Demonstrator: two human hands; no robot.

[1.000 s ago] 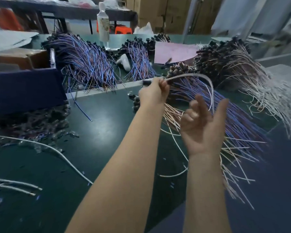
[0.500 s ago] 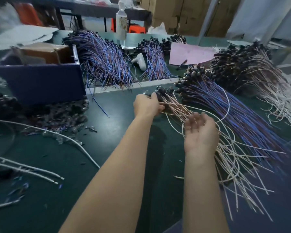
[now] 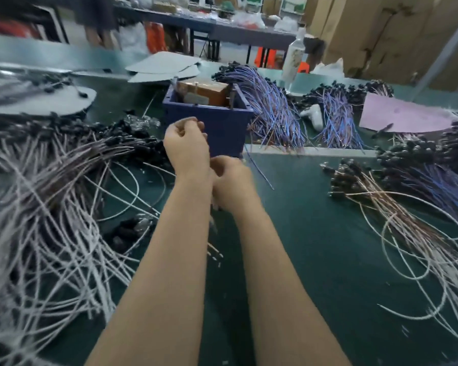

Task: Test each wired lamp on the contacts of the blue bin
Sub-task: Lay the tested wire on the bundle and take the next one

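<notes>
The blue bin (image 3: 222, 125) stands mid-table with a brown block (image 3: 201, 91) inside and thin metal posts (image 3: 233, 97) at its rim. My left hand (image 3: 187, 146) is raised just in front of the bin, its fingertips pinched together on the top of a wired lamp, which is mostly hidden. My right hand (image 3: 230, 180) sits close below and right of it, fingers curled round the lamp's wires and blurred. The pale wire ends (image 3: 214, 252) hang down between my forearms.
A big tangle of white-wired lamps (image 3: 50, 207) fills the left side, and another heap (image 3: 407, 220) lies on the right. Bundles with blue-purple wires (image 3: 273, 112) lie behind and beside the bin. A pink sheet (image 3: 397, 114) and a bottle (image 3: 292, 62) are further back.
My view has swung left from the right-hand heap to the blue bin. Both hands left that heap and came together in front of the bin, holding a lamp.
</notes>
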